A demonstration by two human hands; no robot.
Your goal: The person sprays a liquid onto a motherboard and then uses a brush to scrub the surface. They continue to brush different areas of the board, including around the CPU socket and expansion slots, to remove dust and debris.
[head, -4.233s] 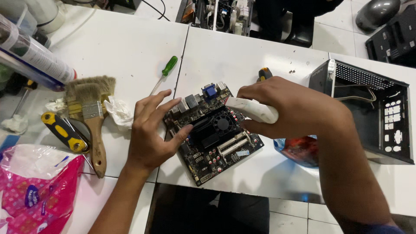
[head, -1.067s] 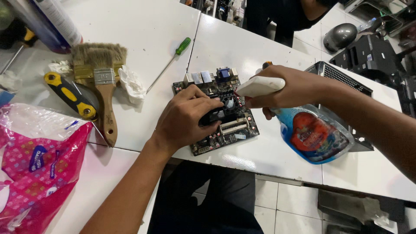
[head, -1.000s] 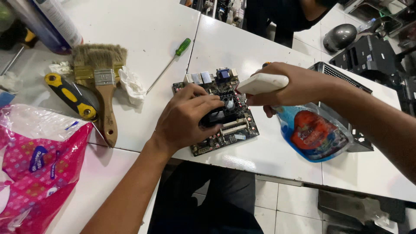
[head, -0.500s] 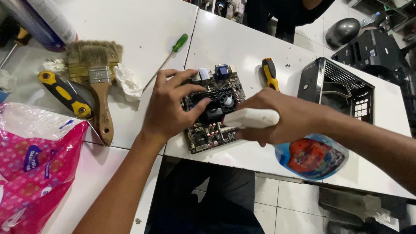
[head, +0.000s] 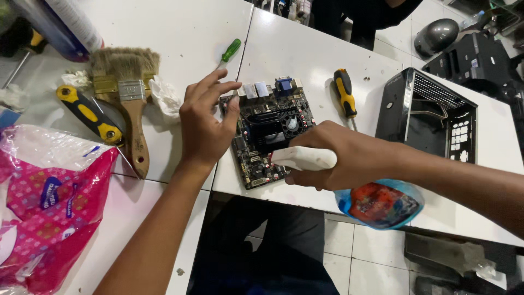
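Dark-green and black, the small square circuit board point(head: 270, 136) lay flat on the white table point(head: 180, 33), close to its near edge, with a row of silver and blue ports along its far side. It looked light and stiff but fragile, studded with fine parts, so I judged it best held by its bare edges and never by the central black heatsink.

The left hand point(head: 204, 123) rested open beside the board's left edge, fingers spread, fingertips touching its far-left corner. The right hand point(head: 349, 155) hovered over the board's near-right part, closed around the white-nozzled trigger of a clear blue spray bottle point(head: 382, 202). A wooden-handled paintbrush point(head: 128, 101) lay well to the left, a yellow-and-black screwdriver point(head: 345, 93) just right of the board.
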